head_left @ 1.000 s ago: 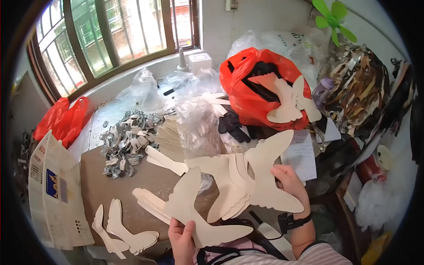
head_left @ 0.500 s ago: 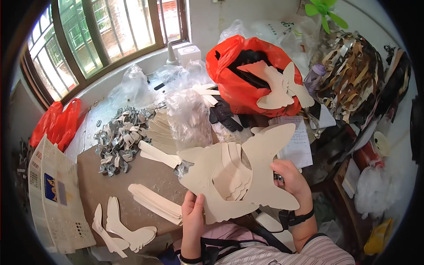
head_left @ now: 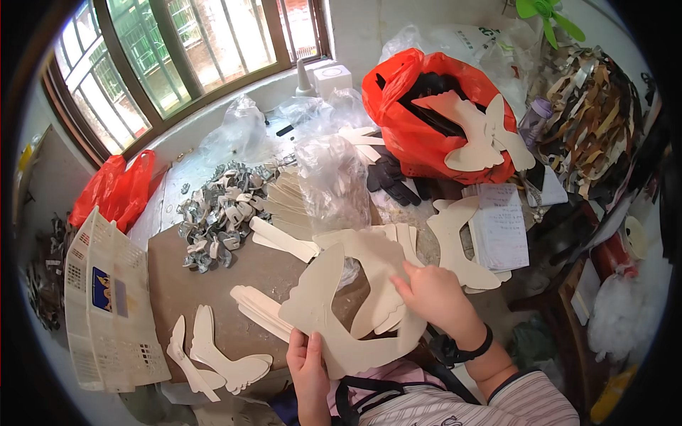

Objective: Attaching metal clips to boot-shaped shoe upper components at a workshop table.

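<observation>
My left hand pinches the lower left edge of a large, flat beige cut panel, thumb on top, tilted up over the table's near edge. My right hand has thumb and fingers closed on another beige cut piece behind it; part of that grip is hidden. Several wavy-edged beige pieces overlap beneath the right hand. Farther right, a boot-shaped beige piece lies partly on a written notepad.
Grey metal clips are heaped on the brown table. Stacked beige strips and boot-shaped pieces lie at the left, beside a cream plastic basket. A red bag, clear plastic and a dark glove lie behind.
My right hand has left the right-hand beige piece, which now lies by the notepad, and moved left onto another piece. My left hand still holds its panel, now tilted. The view has shifted.
</observation>
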### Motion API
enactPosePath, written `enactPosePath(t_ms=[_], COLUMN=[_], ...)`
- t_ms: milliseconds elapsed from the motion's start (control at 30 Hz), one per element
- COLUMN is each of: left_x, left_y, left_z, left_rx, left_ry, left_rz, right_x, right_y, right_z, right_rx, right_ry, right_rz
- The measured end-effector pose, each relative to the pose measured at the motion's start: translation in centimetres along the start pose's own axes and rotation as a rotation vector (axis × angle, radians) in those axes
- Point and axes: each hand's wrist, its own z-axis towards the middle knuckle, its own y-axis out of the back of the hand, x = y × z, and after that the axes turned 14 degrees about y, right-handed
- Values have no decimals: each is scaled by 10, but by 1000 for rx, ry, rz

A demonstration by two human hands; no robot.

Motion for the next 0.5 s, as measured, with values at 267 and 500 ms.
enactPosePath(t_ms=[267,500], left_x=[-5,-33], left_y=[24,31], left_z=[-9,-12], left_rx=[-144,-254], left_ry=[-106,-200], left_rz=[196,256], right_x=[-40,-44], right_y=[2,-5], right_z=[-37,-48], right_rx=[-144,-13], right_ry=[-173,-236], right_rz=[179,174])
